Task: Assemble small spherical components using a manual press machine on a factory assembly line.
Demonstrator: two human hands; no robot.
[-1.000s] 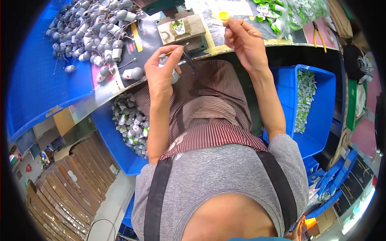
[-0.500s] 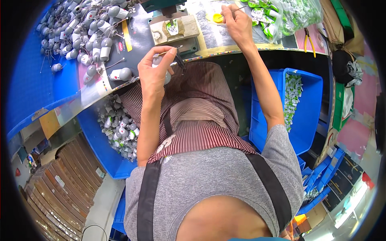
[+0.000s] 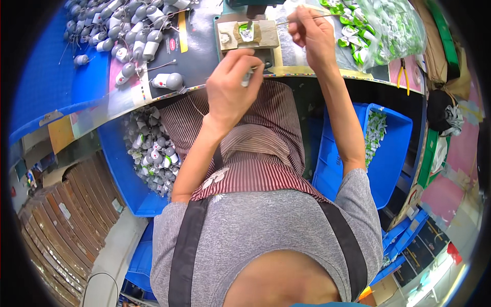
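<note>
My left hand [image 3: 232, 84] is closed around a small grey cylindrical part [image 3: 247, 77] at the near edge of the bench, just below a tan fixture block [image 3: 231, 37]. A green-and-white piece [image 3: 247, 31] sits on top of that block. My right hand [image 3: 313, 35] is raised over the bench beside the block and pinches a thin metal rod [image 3: 296, 19] that points left toward it.
Several grey cylindrical parts [image 3: 130, 30] lie on the bench to the left. A clear bag of green-and-white pieces [image 3: 381, 30] lies at the right. Blue bins stand below the bench on the left [image 3: 120, 169] and right [image 3: 394, 153]. Yellow-handled pliers [image 3: 404, 74] lie at the right edge.
My left hand has risen toward the bench edge and the fixture block. My right hand has drawn back from the bench top and now holds the thin rod higher.
</note>
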